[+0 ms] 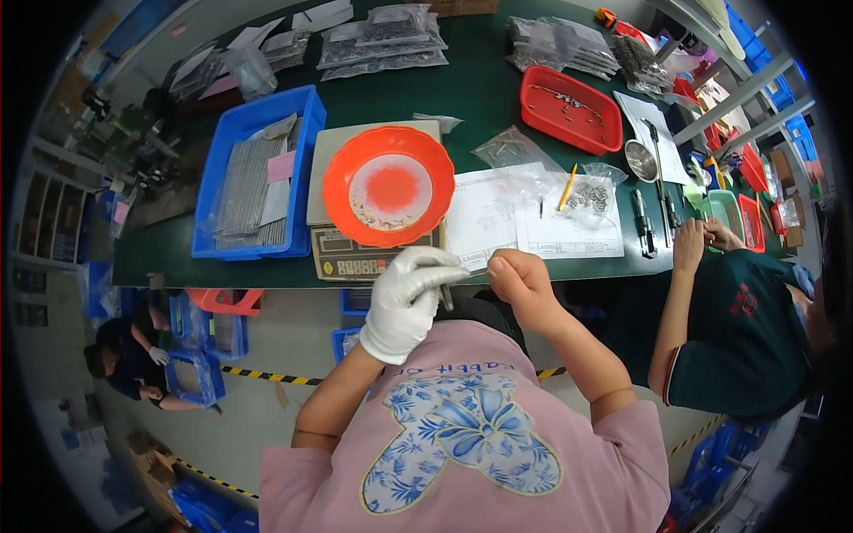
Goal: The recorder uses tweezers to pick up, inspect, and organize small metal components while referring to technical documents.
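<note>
My left hand (410, 298), in a white glove, is closed with its fingers pinched together at the table's front edge. A short grey metal piece (447, 298) pokes out below those fingers. Just to its right, my bare right hand (526, 286) is closed, thumb against the curled fingers. Something thin seems to span the small gap between both hands, too fine to name. Beyond my left hand, an orange-red scalloped bowl (426, 169) rests on a weighing scale (342, 244); its pale bottom has a reddish middle. Printed drawing sheets (569, 235) lie beyond my right hand.
Left of the scale is a blue bin (306, 115) of bagged thin rods. A yellow pencil (568, 186) and bagged small metal parts (588, 197) lie on the sheets. Farther back are a red tray (569, 111) and bagged parts (382, 44). A co-worker (729, 311) sits at right.
</note>
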Available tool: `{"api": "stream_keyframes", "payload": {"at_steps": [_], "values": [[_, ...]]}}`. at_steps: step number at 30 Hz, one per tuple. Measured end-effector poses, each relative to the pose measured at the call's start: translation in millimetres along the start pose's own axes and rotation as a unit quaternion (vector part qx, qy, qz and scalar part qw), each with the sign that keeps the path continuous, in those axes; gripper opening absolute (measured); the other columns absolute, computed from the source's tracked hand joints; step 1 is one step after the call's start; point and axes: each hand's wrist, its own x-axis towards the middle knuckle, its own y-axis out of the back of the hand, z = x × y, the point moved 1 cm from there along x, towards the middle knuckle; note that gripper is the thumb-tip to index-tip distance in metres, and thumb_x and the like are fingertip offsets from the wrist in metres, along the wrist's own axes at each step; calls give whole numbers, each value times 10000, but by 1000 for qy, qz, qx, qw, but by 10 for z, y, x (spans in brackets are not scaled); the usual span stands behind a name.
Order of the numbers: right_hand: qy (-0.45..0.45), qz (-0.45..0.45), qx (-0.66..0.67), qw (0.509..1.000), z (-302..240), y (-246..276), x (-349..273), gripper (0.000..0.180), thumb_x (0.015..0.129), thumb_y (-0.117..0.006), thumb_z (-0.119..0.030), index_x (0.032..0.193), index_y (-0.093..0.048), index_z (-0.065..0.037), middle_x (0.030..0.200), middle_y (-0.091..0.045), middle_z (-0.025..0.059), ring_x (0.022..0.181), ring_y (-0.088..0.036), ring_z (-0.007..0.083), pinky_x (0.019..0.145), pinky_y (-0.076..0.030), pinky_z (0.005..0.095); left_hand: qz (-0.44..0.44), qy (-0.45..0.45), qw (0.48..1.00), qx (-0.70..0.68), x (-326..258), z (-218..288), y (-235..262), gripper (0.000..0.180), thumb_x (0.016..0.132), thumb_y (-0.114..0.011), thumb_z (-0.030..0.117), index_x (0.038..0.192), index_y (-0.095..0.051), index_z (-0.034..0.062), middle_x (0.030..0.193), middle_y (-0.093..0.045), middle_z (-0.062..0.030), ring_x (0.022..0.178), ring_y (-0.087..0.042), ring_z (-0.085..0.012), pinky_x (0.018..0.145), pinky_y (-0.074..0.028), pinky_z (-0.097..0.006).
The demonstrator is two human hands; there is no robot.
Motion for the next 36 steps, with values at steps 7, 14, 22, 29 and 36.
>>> {"api": "stream_keyframes", "payload": {"at_steps": [7, 14, 22, 29, 36], "values": [[90, 13, -110, 990, -24, 2, 9, 314, 853, -416, -170, 586, -390, -6, 482, -355, 35, 463, -311, 104, 436, -291, 261, 25, 224, 965, -133, 50, 197, 18, 279, 764, -539, 31, 1039, -495, 26, 827, -528, -52, 596, -506, -81, 459, -411, -165], [-41, 14, 74, 996, 40, 15, 17, 273, 841, -422, -145, 608, -419, -2, 501, -381, 83, 450, -328, 150, 434, -303, 276, 57, -255, 941, 214, 10, 68, 22, 280, 773, -473, -23, 1048, -502, 25, 1032, -468, -90, 767, -510, -125, 576, -446, -227], [-96, -15, 171, 981, 79, 29, 0, 278, 852, -406, -152, 610, -420, -16, 495, -349, 32, 452, -336, 96, 420, -299, 270, 33, -41, 991, 124, 12, 60, -45, 233, 719, -522, -47, 928, -583, 37, 990, -477, -111, 774, -531, -160, 605, -463, -248], [103, 47, -64, 992, 21, 34, -9, 334, 868, -391, -196, 574, -386, -39, 497, -344, -28, 463, -283, 63, 418, -261, 231, 21, 169, 970, -171, 58, 175, -72, 259, 791, -511, 37, 1042, -486, -21, 940, -522, -70, 774, -538, -102, 573, -455, -195], [-56, 15, 105, 993, 51, 37, -11, 294, 851, -411, -154, 600, -394, -4, 490, -342, 36, 455, -304, 104, 429, -290, 262, 124, -310, 897, 290, 39, 146, -75, 234, 769, -549, 40, 999, -522, 10, 875, -531, -67, 669, -536, -111, 569, -453, -223]]}}
